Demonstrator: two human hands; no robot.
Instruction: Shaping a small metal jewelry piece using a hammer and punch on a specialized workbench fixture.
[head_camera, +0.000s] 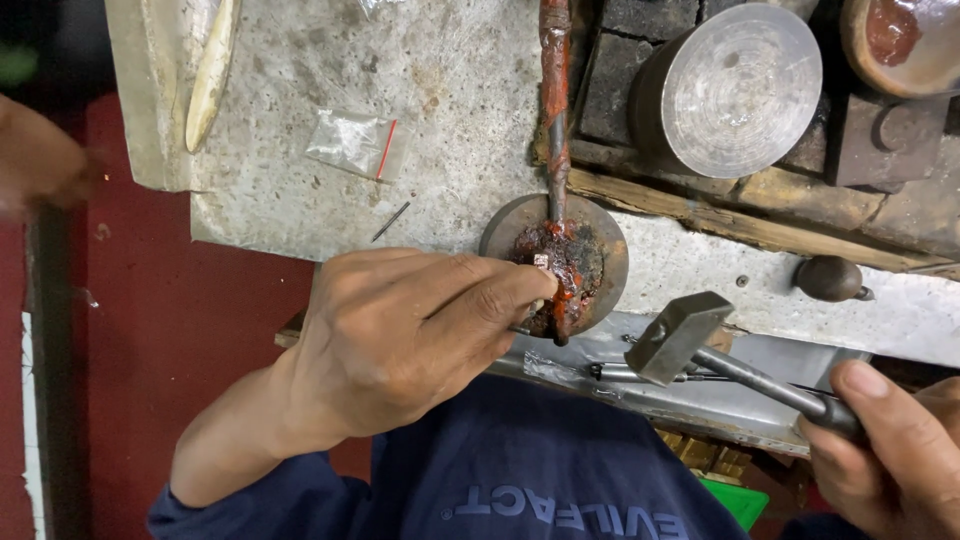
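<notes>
Head view. The left hand (400, 335) rests at the near edge of the grey, pitted surface (300, 200). Its fingers (500, 290) are closed in a pinch on a thin metal punch (520, 330), of which only a short length shows below the thumb. The tip points into the red-and-black pitch lump (565, 275) on the round metal disc (600, 240). The grip is low and close to the tip, which appears suited to steadying the tool. A small pale workpiece (541, 261) sits embedded in the pitch, just beside the fingertips; the pitch seems to be there to hold it fixed.

A long rod (555, 110), coated red, runs from the disc toward the far edge of the surface, apparently as its handle.

The right hand (895, 450) is at the lower right, well apart from the disc. Its fingers are wrapped fully round the dark handle of a small hammer (680, 335). The square head is raised near the disc, tilted toward the punch.

Elsewhere: a small clear bag with a red strip (355, 145) and a loose thin pin (390, 222) lie on the surface to the left of the disc. A round steel block (740, 85) stands on dark bricks at the far right corner. A dark knob-like object (830, 278) lies near the right edge.
</notes>
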